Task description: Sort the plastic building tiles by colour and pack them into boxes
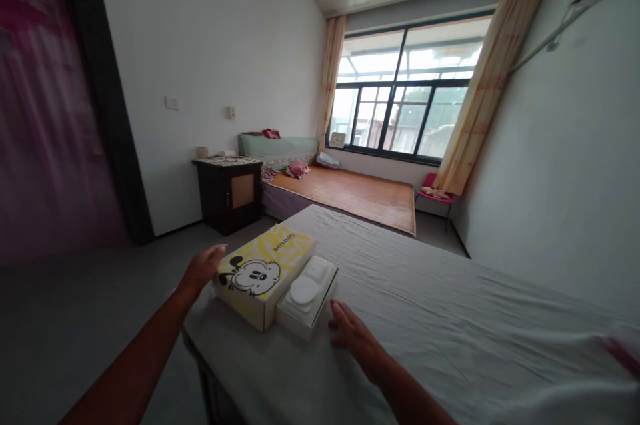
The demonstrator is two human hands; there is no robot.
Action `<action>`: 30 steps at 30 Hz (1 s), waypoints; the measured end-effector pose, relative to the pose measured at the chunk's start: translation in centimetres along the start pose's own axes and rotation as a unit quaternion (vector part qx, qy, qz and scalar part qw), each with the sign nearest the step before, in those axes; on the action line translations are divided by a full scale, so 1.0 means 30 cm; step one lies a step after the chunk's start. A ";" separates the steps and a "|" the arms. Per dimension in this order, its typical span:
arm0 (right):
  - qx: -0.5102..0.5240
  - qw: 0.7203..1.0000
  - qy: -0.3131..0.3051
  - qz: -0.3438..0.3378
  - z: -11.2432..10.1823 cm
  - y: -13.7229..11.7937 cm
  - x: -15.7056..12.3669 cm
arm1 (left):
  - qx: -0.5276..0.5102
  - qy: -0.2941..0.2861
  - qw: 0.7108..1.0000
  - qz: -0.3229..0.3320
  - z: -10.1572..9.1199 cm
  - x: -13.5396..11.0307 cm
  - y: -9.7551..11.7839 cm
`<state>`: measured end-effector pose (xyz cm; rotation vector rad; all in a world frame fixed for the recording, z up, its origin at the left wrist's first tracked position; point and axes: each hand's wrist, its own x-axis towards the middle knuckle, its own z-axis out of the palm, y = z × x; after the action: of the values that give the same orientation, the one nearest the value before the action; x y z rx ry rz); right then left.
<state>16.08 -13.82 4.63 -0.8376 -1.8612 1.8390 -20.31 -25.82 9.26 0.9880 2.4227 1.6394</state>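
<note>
A yellow and white cardboard box (273, 265) with a cartoon dog face and the word BOBDOG on its lid lies near the corner of a cloth-covered table. Right against it sits a smaller white box (295, 328), open on top. Inside the small box are a round white disc (304, 291) and other white pieces I cannot make out. My left hand (203, 268) is open, its fingers stretched along the left side of the yellow box; whether they touch is unclear. Beside the white box, a little apart on its right, my right hand (353, 335) is open and holds nothing.
Grey cloth (425, 305) with wrinkles covers the table. Past it stand a low bed (357, 195) with a woven mat, a dark cabinet (213, 192) and a pink chair (435, 193). A blurred pinkish thing (621, 353) lies at the right edge.
</note>
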 end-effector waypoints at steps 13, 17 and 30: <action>-0.080 0.971 0.227 -0.011 -0.651 0.012 -0.422 | -0.053 -0.158 0.917 0.363 0.473 -0.353 0.593; -0.072 0.937 0.340 -0.022 -0.864 0.046 -0.637 | -0.109 -0.319 0.867 0.368 0.736 -0.524 0.723; -0.232 0.615 0.749 0.085 -1.751 0.028 -1.251 | -0.133 -0.542 0.723 0.408 1.193 -0.970 0.909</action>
<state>78.42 1.24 11.98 -1.8853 -0.9434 0.1036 29.38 -5.74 8.21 2.2494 0.9463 0.8761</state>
